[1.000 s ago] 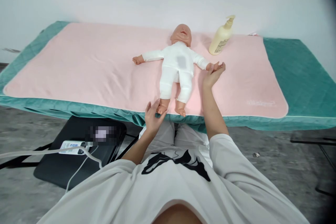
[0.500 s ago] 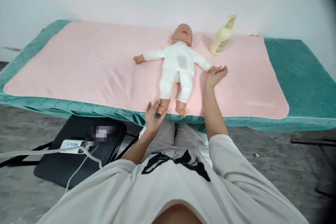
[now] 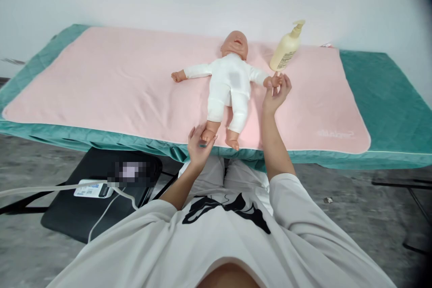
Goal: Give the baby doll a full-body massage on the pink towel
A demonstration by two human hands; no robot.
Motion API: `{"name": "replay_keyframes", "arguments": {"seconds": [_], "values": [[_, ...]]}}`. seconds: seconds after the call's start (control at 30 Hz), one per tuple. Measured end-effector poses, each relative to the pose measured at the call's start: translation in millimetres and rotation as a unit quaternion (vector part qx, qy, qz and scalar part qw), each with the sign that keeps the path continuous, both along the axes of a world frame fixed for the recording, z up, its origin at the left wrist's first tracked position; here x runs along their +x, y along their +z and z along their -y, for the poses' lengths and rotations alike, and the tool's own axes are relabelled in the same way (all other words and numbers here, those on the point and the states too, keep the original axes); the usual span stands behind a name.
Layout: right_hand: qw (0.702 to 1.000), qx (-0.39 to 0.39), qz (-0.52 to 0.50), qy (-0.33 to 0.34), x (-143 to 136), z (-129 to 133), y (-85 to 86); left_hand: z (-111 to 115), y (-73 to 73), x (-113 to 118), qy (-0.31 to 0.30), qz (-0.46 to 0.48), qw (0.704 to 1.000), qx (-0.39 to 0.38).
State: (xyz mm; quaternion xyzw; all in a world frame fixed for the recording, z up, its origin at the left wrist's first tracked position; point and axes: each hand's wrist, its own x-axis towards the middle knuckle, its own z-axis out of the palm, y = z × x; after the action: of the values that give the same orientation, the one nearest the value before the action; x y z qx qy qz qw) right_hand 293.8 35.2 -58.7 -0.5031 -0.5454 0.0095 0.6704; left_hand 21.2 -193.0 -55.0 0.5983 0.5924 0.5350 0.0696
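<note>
The doll lies face up, dressed in white, arms spread. Left fingers lightly grasp one foot, right fingers one hand.

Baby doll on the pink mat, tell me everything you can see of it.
The baby doll lies on its back on the pink mat, bald head towards the wall, legs slightly apart towards the near edge. Head, hands and feet look like smooth, flesh-toned plastic or vinyl; the feet are bare. A white, fabric-like outfit covers its torso, arms and legs, with a greyish patch in front. Its arms spread wide. The left hand cups one foot, and the right hand has its fingers around the doll's hand on that side.
</note>
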Motion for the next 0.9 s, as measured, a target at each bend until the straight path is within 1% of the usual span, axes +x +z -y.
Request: {"name": "replay_keyframes", "arguments": {"seconds": [0.13,0.3,0.4,0.5,0.6,0.7,0.9], "values": [[0.993,0.016,0.116,0.023,-15.2,18.4,15.4,-11.0,9.7,4.0,0.003,0.004,1.000,0.003],[0.977,0.016,0.204,0.056,-25.7,29.5,23.6,-23.7,22.3,8.4,-0.008,0.013,1.000,0.028],[0.970,0.003,0.226,0.090,-28.7,31.9,25.7,-31.3,30.3,10.7,-0.021,0.015,0.998,0.056],[0.963,-0.018,0.244,0.117,-31.0,33.8,27.2,-39.4,37.4,12.2,-0.025,0.016,0.998,0.063],[0.954,-0.027,0.274,0.123,-32.7,35.1,28.2,-47.1,43.1,13.5,-0.020,0.023,0.997,0.064],[0.947,-0.017,0.295,0.126,-33.8,35.4,28.6,-52.9,48.6,14.7,-0.014,0.033,0.998,0.058],[0.942,-0.002,0.309,0.131,-34.8,35.6,28.9,-57.1,57.2,14.6,-0.014,0.032,0.998,0.044]]}}
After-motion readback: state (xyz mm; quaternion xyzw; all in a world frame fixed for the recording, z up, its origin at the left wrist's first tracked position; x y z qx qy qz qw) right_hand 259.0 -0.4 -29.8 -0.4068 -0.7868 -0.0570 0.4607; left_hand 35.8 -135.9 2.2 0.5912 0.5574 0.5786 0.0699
